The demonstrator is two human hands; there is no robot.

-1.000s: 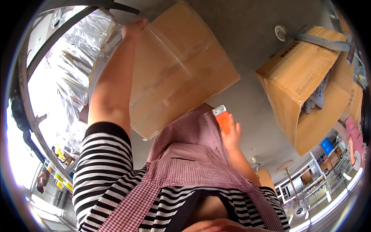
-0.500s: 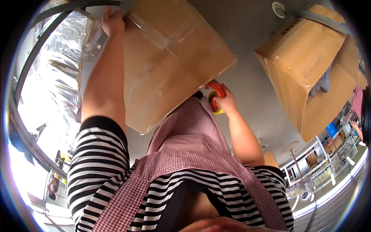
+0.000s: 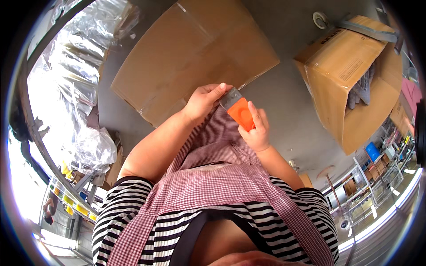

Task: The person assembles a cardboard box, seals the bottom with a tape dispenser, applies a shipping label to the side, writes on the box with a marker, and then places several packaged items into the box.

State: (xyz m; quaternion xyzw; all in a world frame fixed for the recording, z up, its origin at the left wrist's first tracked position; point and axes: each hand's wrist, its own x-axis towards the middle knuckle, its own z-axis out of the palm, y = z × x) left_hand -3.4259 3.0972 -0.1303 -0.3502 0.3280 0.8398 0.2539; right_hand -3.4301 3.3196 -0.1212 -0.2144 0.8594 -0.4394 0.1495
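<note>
Right grip (image 3: 256, 131) wrapped firmly round the orange tape dispenser (image 3: 240, 114), and there it sits, a touch toward 1 o'clock from centre, grey head pointing to 11! Over at the dispenser's 10 o'clock, the left grip (image 3: 202, 102) has its thumb right by that head; whether it's pinching clear tape there, I honestly can't tell. Big brown carton (image 3: 195, 53) fills 12 o'clock, behind both. An open box (image 3: 337, 73) stands at 2, greyish bundle (image 3: 362, 90) inside, while shiny clear plastic (image 3: 77, 75) heaps up at 10!
</note>
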